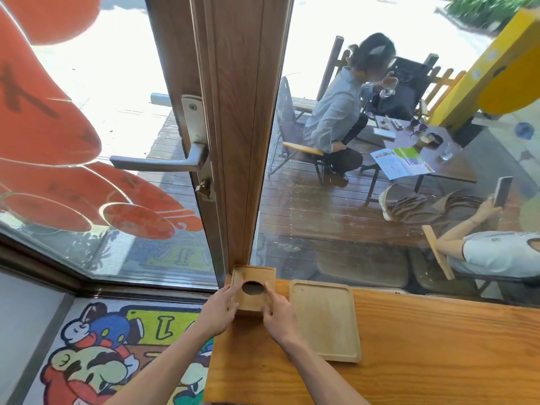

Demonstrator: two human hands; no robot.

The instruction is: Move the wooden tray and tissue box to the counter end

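Observation:
A light wooden tissue box with a dark oval opening on top stands at the far left corner of the wooden counter, against the door frame. My left hand holds its left side. My right hand holds its right side, with a finger on the top near the opening. Just to the right of the box, a pale rectangular wooden tray lies flat on the counter, empty, close to my right hand.
A wooden door frame with a metal handle rises right behind the box. Glass panes run along the counter's far edge; people sit at a table outside. A cartoon floor mat lies below the counter's left end.

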